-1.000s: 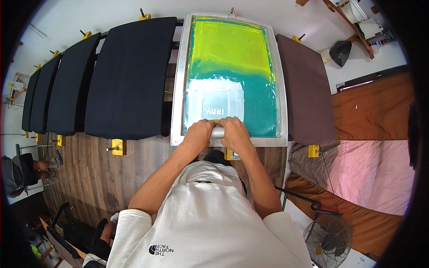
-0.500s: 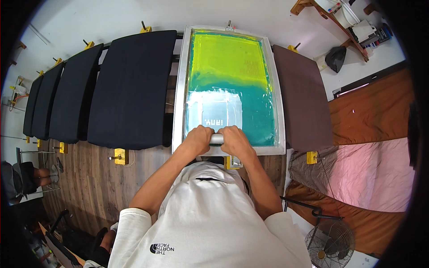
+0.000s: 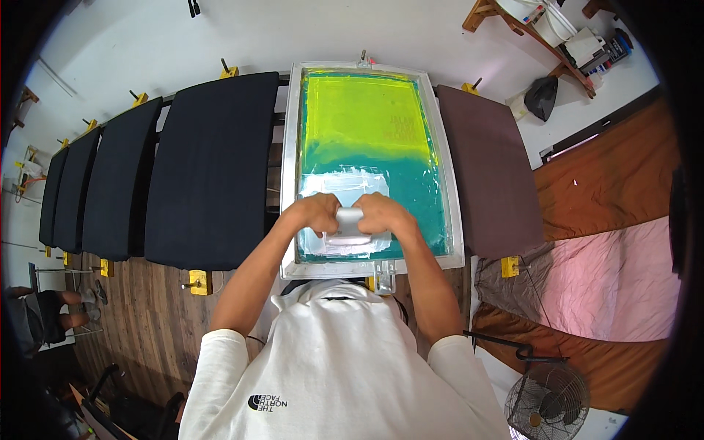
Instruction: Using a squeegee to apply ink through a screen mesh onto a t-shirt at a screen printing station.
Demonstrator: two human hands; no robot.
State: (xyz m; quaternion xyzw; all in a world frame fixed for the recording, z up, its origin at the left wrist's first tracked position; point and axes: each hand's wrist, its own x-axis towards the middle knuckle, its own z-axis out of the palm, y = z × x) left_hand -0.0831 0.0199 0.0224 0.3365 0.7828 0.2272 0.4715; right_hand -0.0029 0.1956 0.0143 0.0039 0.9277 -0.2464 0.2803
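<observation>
Both my hands grip a pale screen-printing squeegee (image 3: 350, 222), my left hand (image 3: 317, 213) at its left end and my right hand (image 3: 378, 212) at its right, fingers wrapped round it. It stands on the near half of a printing screen with a silvery frame (image 3: 291, 165). The far part of the mesh is lime yellow (image 3: 356, 110); the nearer part is teal (image 3: 418, 198). White ink (image 3: 353, 178) lies in a smeared patch around the squeegee. My hands hide part of the patch and the squeegee's ends. A metal clamp (image 3: 384, 277) sits at the frame's near edge.
Several boards covered in black cloth (image 3: 213, 169) stand in a row to the left. A brown-covered board (image 3: 488, 169) is close on the right. Farther right are orange and pink cloths (image 3: 609, 282) and a standing fan (image 3: 546, 400). Someone's legs (image 3: 73, 308) show at far left.
My hands and the squeegee have moved away from me, off the screen's near edge and over the white ink patch. The view has shifted slightly, so the boards sit lower.
</observation>
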